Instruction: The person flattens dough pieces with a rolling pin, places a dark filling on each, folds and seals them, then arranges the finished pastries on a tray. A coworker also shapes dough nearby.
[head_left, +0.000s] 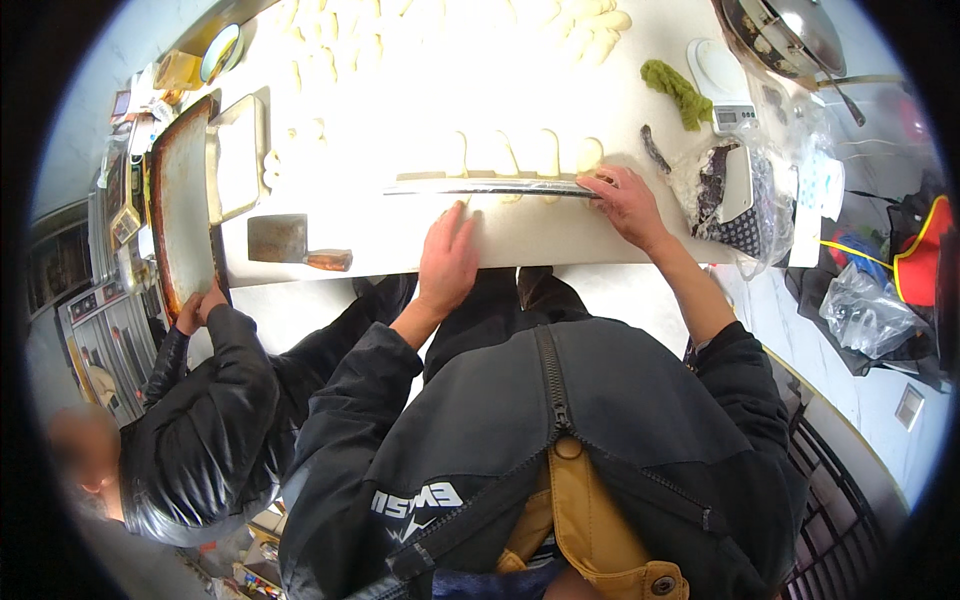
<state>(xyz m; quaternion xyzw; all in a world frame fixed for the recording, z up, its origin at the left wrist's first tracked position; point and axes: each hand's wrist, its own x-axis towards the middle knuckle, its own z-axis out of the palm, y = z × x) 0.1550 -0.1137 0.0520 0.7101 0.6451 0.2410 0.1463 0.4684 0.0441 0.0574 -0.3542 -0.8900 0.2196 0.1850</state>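
A long shiny metal bar (495, 187) lies across a row of several pale dough strips (549, 154) on the white worktop (352, 217). My right hand (634, 210) grips the bar's right end with thumb and fingers. Below the bar, left of its middle, my left hand (450, 259) has its fingers stretched forward and holds nothing. Its fingertips reach the near end of the leftmost strip; whether they touch dough or worktop is unclear. Strong glare washes out the far dough.
A cleaver (277, 238) and a white rectangular tray (236, 161) lie left. A person (217, 405) there grips a larger browned tray (180, 217). More dough pieces (600, 34) lie at the back. Rightward are a green cloth (679, 94), a kitchen scale (720, 82) and a plastic bag (769, 202).
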